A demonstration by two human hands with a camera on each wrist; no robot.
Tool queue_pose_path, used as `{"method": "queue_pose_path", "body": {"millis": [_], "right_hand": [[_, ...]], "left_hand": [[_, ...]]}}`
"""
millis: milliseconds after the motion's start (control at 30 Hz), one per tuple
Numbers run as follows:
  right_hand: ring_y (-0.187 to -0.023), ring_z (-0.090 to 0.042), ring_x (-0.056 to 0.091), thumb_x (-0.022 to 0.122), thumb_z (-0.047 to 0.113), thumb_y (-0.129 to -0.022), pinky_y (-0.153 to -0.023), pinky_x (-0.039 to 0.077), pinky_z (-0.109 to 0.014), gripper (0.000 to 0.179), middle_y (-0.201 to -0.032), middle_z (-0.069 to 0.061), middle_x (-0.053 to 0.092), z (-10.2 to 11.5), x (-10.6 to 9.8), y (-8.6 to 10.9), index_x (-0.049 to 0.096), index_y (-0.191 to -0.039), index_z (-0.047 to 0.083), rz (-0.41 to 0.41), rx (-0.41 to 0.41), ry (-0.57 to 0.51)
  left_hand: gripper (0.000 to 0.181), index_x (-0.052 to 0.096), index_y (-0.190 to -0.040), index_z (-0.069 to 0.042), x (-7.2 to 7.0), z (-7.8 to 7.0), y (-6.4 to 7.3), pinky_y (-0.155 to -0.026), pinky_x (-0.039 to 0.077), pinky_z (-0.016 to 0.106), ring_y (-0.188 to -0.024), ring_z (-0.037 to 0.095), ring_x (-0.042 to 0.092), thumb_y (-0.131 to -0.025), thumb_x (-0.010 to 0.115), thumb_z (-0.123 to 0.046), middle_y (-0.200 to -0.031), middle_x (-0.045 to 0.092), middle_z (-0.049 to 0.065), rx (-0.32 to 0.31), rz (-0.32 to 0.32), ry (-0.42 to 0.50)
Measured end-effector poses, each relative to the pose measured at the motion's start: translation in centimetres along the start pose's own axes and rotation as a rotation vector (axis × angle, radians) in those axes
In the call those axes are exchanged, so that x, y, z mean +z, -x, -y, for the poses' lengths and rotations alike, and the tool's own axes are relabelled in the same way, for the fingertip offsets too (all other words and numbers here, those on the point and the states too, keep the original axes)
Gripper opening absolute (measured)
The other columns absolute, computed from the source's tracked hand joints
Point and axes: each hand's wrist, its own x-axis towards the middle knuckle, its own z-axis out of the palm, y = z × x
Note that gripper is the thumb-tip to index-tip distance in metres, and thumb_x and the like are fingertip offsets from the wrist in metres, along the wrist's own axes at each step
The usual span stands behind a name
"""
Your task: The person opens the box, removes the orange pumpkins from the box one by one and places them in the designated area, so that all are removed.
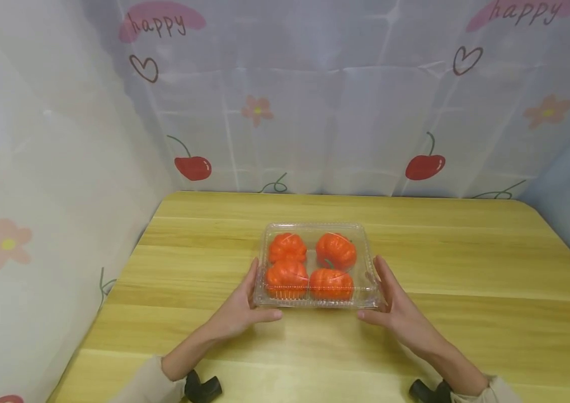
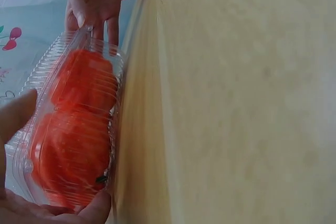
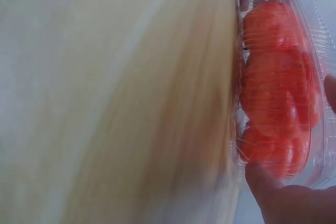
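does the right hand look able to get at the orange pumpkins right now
Probably not directly: the clear plastic container looks closed over the orange pumpkins, so its wall stands between them and the right hand.

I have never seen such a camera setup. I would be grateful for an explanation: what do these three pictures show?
There is no machine here: a person works barehanded. The wide picture comes from a camera worn on the head, looking forward and down; the other two come from cameras on the left and right wrists. On or just above the wooden-looking table is a clear plastic box; I cannot tell whether it is lifted. Inside are four orange pumpkins. The left hand holds the box at its left end, the right hand at its right end. Behind hangs a printed cloth.
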Motion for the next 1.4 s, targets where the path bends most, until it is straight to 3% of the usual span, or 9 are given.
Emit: {"method": "queue_pose_path", "body": {"millis": [200, 633, 967, 1133, 1400], "right_hand": [[-0.147, -0.039, -0.001, 0.071, 0.012, -0.091, -0.112, 0.008, -0.063, 0.106, -0.163, -0.011, -0.013, -0.01, 0.16, 0.08, -0.012, -0.157, 0.013, -0.022, -0.001, 0.009], [-0.148, -0.040, 0.002, 0.066, 0.018, -0.095, -0.113, 0.011, -0.062, 0.099, -0.164, -0.012, -0.008, 0.21, 0.58, -0.03, -0.010, -0.158, 0.015, -0.057, 0.041, 0.035], [-0.147, -0.041, 0.001, 0.066, 0.012, -0.094, -0.111, 0.015, -0.064, 0.102, -0.163, -0.014, -0.010, 0.39, 0.69, -0.04, -0.015, -0.156, 0.013, -0.063, 0.012, 0.076], [-0.146, -0.043, 0.004, 0.066, 0.011, -0.093, -0.111, 0.017, -0.063, 0.104, -0.163, -0.016, -0.008, 0.64, 0.45, 0.01, -0.017, -0.156, 0.012, -0.066, 0.019, 0.095], [-0.146, -0.043, 0.004, 0.066, 0.012, -0.095, -0.110, 0.020, -0.062, 0.103, -0.163, -0.016, -0.009, 0.51, 0.35, -0.09, -0.018, -0.155, 0.014, -0.029, 0.013, 0.128]], "left_hand": [[0.114, -0.006, -0.158, -0.011, 0.17, 0.15, -0.01, -0.111, 0.030, 0.049, -0.147, 0.033, 0.015, -0.084, 0.080, -0.019, -0.164, 0.005, 0.012, -0.009, -0.061, -0.041], [0.105, -0.006, -0.158, -0.009, 0.47, 0.00, 0.23, -0.111, 0.031, 0.049, -0.147, 0.033, 0.014, -0.090, 0.074, -0.017, -0.164, 0.003, 0.012, 0.006, -0.069, -0.025], [0.092, -0.009, -0.156, -0.005, 0.79, -0.22, 0.60, -0.118, 0.004, 0.048, -0.148, 0.027, 0.004, -0.098, 0.061, -0.018, -0.163, 0.001, 0.009, 0.015, -0.061, -0.106], [0.086, -0.009, -0.155, -0.002, 0.69, -0.22, 0.48, -0.118, 0.002, 0.048, -0.148, 0.029, -0.004, -0.100, 0.055, -0.016, -0.163, -0.005, 0.012, 0.036, -0.019, -0.102], [0.077, -0.011, -0.154, 0.000, -0.09, -0.21, 0.86, -0.118, 0.002, 0.044, -0.148, 0.025, -0.003, -0.104, 0.046, -0.015, -0.163, -0.005, 0.010, 0.036, 0.051, -0.128]]}}
